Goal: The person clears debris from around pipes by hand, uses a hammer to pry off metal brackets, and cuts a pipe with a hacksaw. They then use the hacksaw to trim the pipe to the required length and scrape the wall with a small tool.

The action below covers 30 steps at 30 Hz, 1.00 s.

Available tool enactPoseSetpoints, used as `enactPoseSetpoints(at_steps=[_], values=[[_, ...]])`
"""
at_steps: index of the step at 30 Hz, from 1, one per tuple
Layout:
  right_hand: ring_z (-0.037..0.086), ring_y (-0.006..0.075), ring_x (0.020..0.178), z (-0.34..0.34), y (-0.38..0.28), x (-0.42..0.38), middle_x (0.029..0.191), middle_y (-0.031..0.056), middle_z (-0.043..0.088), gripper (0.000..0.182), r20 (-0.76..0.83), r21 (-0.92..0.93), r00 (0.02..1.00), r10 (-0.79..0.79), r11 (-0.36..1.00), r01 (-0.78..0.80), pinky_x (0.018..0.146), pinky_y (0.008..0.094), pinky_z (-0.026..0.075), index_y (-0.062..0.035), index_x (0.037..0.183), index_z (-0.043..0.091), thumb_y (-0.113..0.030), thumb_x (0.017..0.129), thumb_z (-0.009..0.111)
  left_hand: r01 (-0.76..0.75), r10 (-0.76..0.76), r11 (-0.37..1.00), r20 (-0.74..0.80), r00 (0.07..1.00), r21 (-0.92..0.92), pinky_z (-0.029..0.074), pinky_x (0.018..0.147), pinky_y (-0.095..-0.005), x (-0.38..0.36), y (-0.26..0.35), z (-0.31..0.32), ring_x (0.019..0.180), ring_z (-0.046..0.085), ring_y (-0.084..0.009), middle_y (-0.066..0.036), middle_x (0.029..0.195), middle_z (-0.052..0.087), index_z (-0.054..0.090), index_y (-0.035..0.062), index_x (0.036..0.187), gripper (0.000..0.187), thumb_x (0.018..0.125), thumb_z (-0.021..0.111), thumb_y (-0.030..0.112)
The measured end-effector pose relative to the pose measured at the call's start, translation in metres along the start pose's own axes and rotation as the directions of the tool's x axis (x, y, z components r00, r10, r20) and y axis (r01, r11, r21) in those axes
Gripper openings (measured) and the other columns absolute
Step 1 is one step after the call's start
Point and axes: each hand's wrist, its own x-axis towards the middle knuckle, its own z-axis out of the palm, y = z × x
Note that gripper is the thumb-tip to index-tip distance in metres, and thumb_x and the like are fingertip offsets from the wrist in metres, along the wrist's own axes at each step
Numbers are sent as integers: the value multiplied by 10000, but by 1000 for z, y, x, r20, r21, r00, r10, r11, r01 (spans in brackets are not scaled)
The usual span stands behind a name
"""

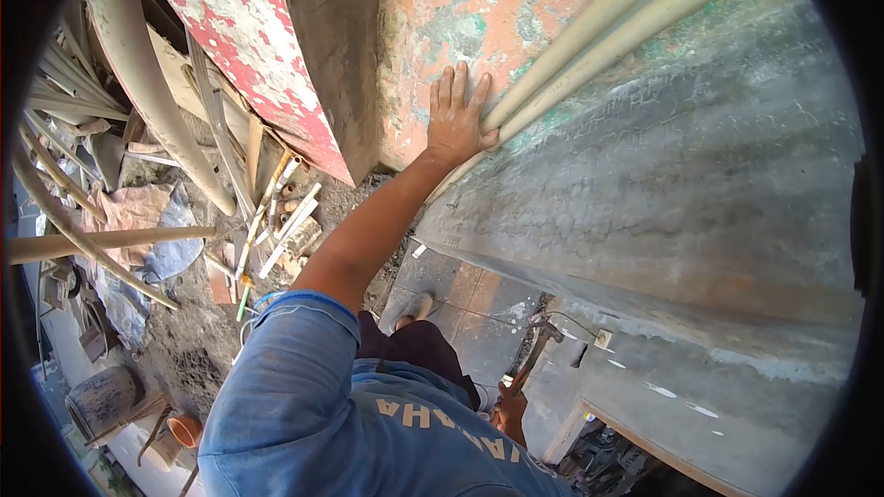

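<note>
My left hand lies flat with fingers spread against a wall of peeling orange and green paint. Its thumb reaches the pale pipes that run along this wall above a grey cement surface. Lower down, near my body, my right hand is wrapped round the wooden handle of a hammer. The hammer's dark metal head points away from me. Part of the right hand is hidden by my blue shirt.
A panel with flaking red and white paint hangs at upper left. Long pale poles, short pipe pieces and crumpled sheeting lie beyond. A bucket stands lower left. My foot is on grey tiles.
</note>
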Motion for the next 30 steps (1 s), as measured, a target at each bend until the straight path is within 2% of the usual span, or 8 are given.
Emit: enactPoseSetpoints(at_steps=[8,13,20,21,24,25,27,30], values=[[445,95,448,50,-6,118,617,-14,479,237,131,-117,987,91,990,-75,400,252,386,-103,799,547,-242,836,736,-5,13,997,107,994,-74,171,1121,-610,-107,-72,88,1426,125,-446,-267,1528,140,314,151,1465,1071,586,847,454],[438,100,437,136,36,228,609,-20,461,277,125,-115,977,171,981,-157,401,286,392,-139,822,482,-289,861,713,-56,65,997,215,975,-46,113,1122,-637,-176,-129,173,1425,75,-476,-249,1546,95,339,240,1467,1127,519,857,564],[448,125,415,232,150,378,575,-6,451,291,30,-29,990,136,990,-135,385,286,370,-95,808,486,-261,841,722,-238,240,971,75,968,-37,107,1091,-677,-212,-170,240,1414,45,-511,-244,1562,38,388,325,1446,1076,507,825,617],[448,125,415,244,162,395,575,-6,451,291,29,-8,990,138,990,-138,385,286,370,-95,808,486,-261,841,722,-292,293,956,20,956,-30,121,1087,-671,-213,-176,242,1412,50,-518,-245,1563,53,380,309,1454,1080,517,827,604],[508,129,438,274,208,453,537,25,509,314,-15,-294,999,-49,955,42,410,297,390,-54,718,552,-289,815,737,-394,393,919,-28,919,-23,108,1083,-662,-210,-189,247,1425,55,-483,-233,1574,37,286,255,1495,1103,576,803,577],[508,129,438,281,229,474,537,25,509,314,-21,-268,999,-50,962,43,410,297,390,-54,718,552,-289,815,737,-402,401,916,-18,916,-12,81,1082,-658,-210,-192,248,1441,54,-440,-221,1583,6,200,218,1528,1126,625,777,563],[529,136,441,298,295,543,527,33,520,327,-82,-211,983,-164,967,144,417,293,413,-34,713,582,-302,801,746,-437,441,897,-68,895,69,105,1073,-660,-208,-201,259,1435,64,-449,-229,1576,47,208,170,1522,1119,632,777,540],[530,142,434,328,311,560,533,35,521,290,-116,-44,990,-81,996,76,406,296,417,-23,735,596,-267,803,736,-538,533,842,-224,816,40,222,1036,-623,-209,-216,261,1418,151,-453,-242,1551,155,173,45,1511,1128,642,776,438]])
